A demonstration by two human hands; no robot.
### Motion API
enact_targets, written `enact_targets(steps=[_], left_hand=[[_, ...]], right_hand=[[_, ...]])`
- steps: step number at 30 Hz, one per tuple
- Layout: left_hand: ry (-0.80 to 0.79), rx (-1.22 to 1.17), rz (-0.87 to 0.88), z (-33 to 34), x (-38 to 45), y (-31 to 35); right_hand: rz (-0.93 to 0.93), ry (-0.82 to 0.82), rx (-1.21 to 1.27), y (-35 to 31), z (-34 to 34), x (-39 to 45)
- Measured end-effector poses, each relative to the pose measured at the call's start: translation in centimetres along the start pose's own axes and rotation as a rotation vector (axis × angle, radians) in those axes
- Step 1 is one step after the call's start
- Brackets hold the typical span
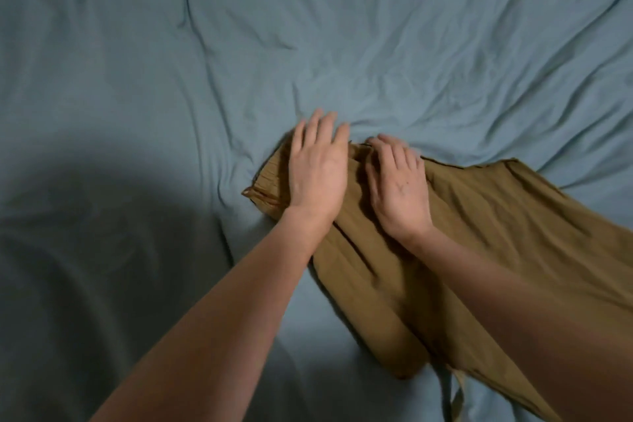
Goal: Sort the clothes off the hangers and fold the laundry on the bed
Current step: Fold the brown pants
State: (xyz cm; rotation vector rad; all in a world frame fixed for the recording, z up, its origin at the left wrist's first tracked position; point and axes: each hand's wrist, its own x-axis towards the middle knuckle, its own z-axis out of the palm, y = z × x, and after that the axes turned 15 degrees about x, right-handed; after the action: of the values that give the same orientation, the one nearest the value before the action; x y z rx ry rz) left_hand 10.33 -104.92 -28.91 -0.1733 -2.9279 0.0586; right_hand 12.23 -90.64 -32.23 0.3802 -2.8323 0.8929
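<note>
A: What lies on the bed point(239, 44)?
B: An olive-brown garment point(496, 233), seemingly trousers with a gathered waistband point(265, 187), spread on the wrinkled blue-grey sheet at centre right; its cloth runs toward the lower right edge of the view, and a thin strap point(457, 397) trails from its near end.

A: Where is each hand?
B: The left hand point(318, 171) rests flat on the waistband end, its fingertips reaching past the cloth onto the sheet. The right hand point(399, 187) lies palm down on the garment just beside it, the two apart.

A: And the state of each grip?
B: Both are apart: fingers straight or relaxed, pressing the fabric, clamped on nothing.
</note>
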Motion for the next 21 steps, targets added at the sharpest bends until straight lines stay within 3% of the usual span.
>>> enact_targets(steps=[2, 5, 7, 10, 13, 16, 19, 21], left_hand=[[-0.053, -0.084, 0.051, 0.7, -1.6, 2.2], [-0.293, 0.109, 0.142, 3.2, -5.2, 2.5], [-0.351, 0.216, 0.168, 4.9, -6.5, 1.7], [-0.411, 0.302, 0.175, 5.1, -5.9, 2.0], [-0.489, 0.259, 0.035, 3.4, -4.5, 4.4], [-0.402, -0.004, -0.159, 1.5, -3.3, 9.3], [-0.247, -0.104, -0.077, 1.2, -3.7, 14.7], [-0.233, -0.080, -0.028, 2.1, -4.7, 16.5]], right_hand=[[-0.049, -0.160, -0.004, 1.4, -0.8, -3.1], [-0.017, -0.350, -0.154, 5.7, -1.9, -4.6], [0.090, -0.342, -0.285, 9.1, -3.1, -4.6], [0.405, -0.219, -0.362, 13.8, -6.1, -3.7], [0.422, -0.176, -0.244, 15.2, -8.7, -1.5], [0.392, -0.138, -0.227, 15.5, -10.6, -0.5], [0.415, -0.182, -0.159, 15.3, -11.1, -1.4], [0.400, -0.141, -0.079, 15.3, -11.2, -1.5]])
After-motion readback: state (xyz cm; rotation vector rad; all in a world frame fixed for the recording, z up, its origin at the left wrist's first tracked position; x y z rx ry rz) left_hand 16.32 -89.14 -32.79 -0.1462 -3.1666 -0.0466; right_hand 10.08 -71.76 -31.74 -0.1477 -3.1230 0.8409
